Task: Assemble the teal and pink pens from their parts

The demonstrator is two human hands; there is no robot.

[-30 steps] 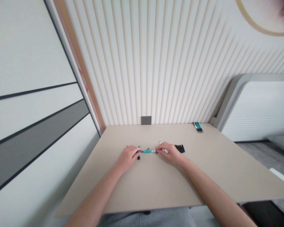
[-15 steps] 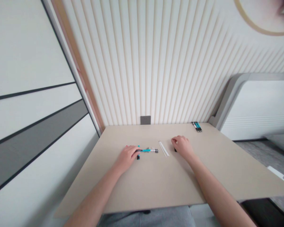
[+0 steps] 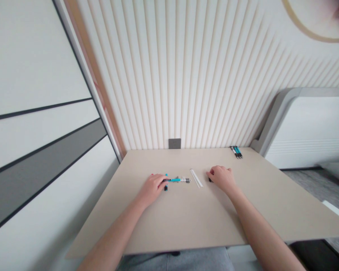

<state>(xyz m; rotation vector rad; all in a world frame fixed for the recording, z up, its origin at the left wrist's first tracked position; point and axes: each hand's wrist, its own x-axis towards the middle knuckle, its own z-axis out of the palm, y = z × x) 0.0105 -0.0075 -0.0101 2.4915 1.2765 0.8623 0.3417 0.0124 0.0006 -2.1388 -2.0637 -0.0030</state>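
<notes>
My left hand [image 3: 154, 187] pinches a blue and black pen [image 3: 173, 180], which points right just above the table, with a clear front section. Under it lies a second blue and black pen piece [image 3: 165, 188], set crosswise. Small clear and grey parts [image 3: 183, 178] lie around the held pen's front end, too small to tell apart. To the right, thin white refills [image 3: 197, 178] rest slanted on the table. My right hand [image 3: 220, 177] is closed, its fingertips down at a small black part [image 3: 210, 180], mostly hidden by the fingers.
Several blue, black and white pens [image 3: 236, 152] lie side by side at the back right of the beige table [image 3: 186, 218]. A ribbed wall with a dark socket [image 3: 174, 143] rises behind. A white cabinet [image 3: 45, 150] borders the left, a grey-framed headboard [image 3: 305, 128] the right.
My right hand has lowered to the black part, its fingertips now closing down on it. My left hand keeps the pen in place. The view has shifted slightly.
</notes>
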